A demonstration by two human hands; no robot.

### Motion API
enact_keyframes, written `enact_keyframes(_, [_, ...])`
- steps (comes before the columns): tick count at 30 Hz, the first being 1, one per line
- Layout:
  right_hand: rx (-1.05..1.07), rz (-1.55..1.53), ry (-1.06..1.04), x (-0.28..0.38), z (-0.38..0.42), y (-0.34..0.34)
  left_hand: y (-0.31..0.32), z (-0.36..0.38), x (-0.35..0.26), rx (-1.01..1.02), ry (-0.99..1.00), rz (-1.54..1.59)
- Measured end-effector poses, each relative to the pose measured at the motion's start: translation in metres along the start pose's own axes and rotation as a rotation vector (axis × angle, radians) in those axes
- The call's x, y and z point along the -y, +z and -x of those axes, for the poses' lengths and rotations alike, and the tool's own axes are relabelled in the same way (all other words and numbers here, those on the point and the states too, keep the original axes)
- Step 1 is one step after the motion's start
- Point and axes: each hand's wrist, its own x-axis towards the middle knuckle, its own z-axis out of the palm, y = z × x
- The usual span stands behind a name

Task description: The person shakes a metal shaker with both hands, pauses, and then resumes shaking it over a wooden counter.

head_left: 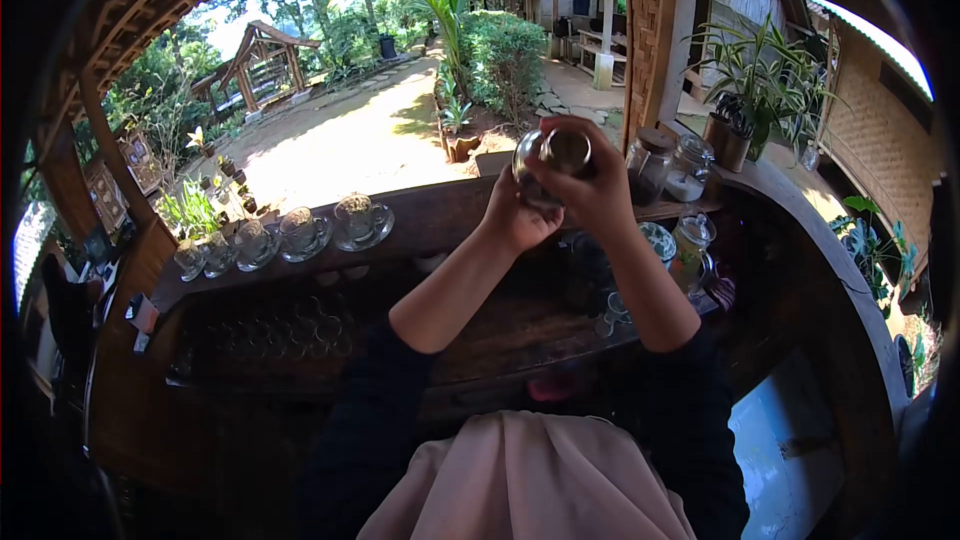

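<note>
- We hold a vessel (pixel 526 154) up in front of us, above the far edge of the dark wooden tabletop (pixel 440 202) and clear of its surface.
- Its surface is smooth and glossy, with bright glints along the left side that look like glass or polished metal; we cannot tell which.
- Toward us and to the right it shows a round end (pixel 567 149), brownish gold in tone, with a paler ring for a rim and a darker middle.
- The fingers hide much of the shape, so we cannot tell whether this end is a separate piece or part of the same body.
- Our left hand (pixel 524 218) is closed around the vessel from below and the left.
- Our right hand (pixel 590 172) is wrapped over it from the top and right, the thumb lying across the front below the round end.
- To the right of the hands stand a brown-lidded jar (pixel 651 168) with dark contents and, just beside it, a clear jar (pixel 688 168) with something white inside.
- To the left, clear glass cups (pixel 300 230) on saucers line the tabletop, well apart from the vessel.
</note>
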Motion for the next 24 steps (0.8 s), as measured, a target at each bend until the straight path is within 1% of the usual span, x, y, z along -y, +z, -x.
enact_keyframes(1, [0.027, 0.026, -0.059, 0.004, 0.005, 0.000, 0.003, 0.013, 0.000, -0.027, 0.020, -0.014])
enact_keyframes(3, [0.162, 0.180, -0.545, 0.067, 0.034, 0.000, -0.014, 0.048, -0.009, 0.713, -0.320, 0.547])
enact_keyframes(4, [0.212, 0.227, -0.811, 0.090, 0.054, 0.000, -0.006, 0.077, -0.010, 0.683, -0.081, 0.217])
enact_keyframes(5, [0.254, 0.231, -1.013, 0.109, 0.076, 0.001, 0.008, 0.098, -0.014, 0.634, 0.152, -0.117])
enact_keyframes(6, [0.257, 0.119, -1.273, 0.112, 0.084, 0.010, 0.015, 0.090, -0.015, 1.125, 0.365, -0.140])
enact_keyframes(7, [0.256, 0.102, -1.275, 0.106, 0.082, 0.013, 0.016, 0.105, -0.022, 1.111, 0.303, -0.265])
enact_keyframes(9, [0.172, 0.015, -1.211, 0.092, 0.066, 0.019, 0.001, 0.084, -0.028, 0.994, 0.338, -0.129])
enact_keyframes(10, [0.165, -0.034, -1.058, 0.076, 0.047, 0.030, 0.003, 0.088, -0.030, 0.700, 0.232, 0.109])
enact_keyframes(11, [0.285, 0.038, -0.923, 0.053, 0.022, 0.032, -0.001, 0.088, -0.042, 0.426, -0.051, 0.333])
enact_keyframes(12, [0.191, 0.097, -0.751, 0.027, 0.004, 0.050, -0.027, 0.058, -0.040, 0.589, -0.111, 0.472])
enact_keyframes(13, [0.182, 0.052, -0.446, -0.009, -0.003, 0.070, -0.074, 0.034, -0.045, 0.505, -0.097, 0.377])
enact_keyframes(14, [0.097, -0.057, -0.058, -0.027, -0.004, 0.090, -0.120, 0.011, -0.051, 0.421, -0.090, 0.278])
enact_keyframes(15, [0.125, -0.170, 0.296, -0.034, -0.003, 0.092, -0.166, -0.012, -0.057, 0.340, -0.092, 0.180])
enact_keyframes(16, [0.120, -0.056, 0.044, -0.022, 0.004, 0.094, -0.128, 0.012, -0.047, 0.113, 0.017, 0.255])
enact_keyframes(17, [0.104, 0.058, -0.226, -0.002, 0.013, 0.092, -0.089, 0.043, -0.043, 0.085, 0.015, 0.331])
enact_keyframes(18, [0.176, 0.128, -0.473, 0.029, 0.020, 0.083, -0.058, 0.074, -0.046, 0.131, -0.033, 0.376])
enact_keyframes(19, [0.247, 0.196, -0.705, 0.062, 0.032, 0.071, -0.023, 0.107, -0.057, 0.199, -0.120, 0.394])
enact_keyframes(21, [0.112, 0.051, -1.137, 0.094, 0.064, 0.065, -0.015, 0.127, -0.055, 0.653, 0.237, -0.069])
enact_keyframes(22, [0.117, 0.042, -1.131, 0.092, 0.064, 0.066, -0.004, 0.127, -0.061, 0.862, 0.394, -0.179])
enact_keyframes(23, [0.101, -0.044, -1.135, 0.088, 0.061, 0.069, 0.004, 0.122, -0.069, 1.072, 0.551, -0.298])
enact_keyframes(24, [0.082, -0.129, -1.144, 0.082, 0.056, 0.071, -0.008, 0.119, -0.075, 0.999, 0.503, -0.290])
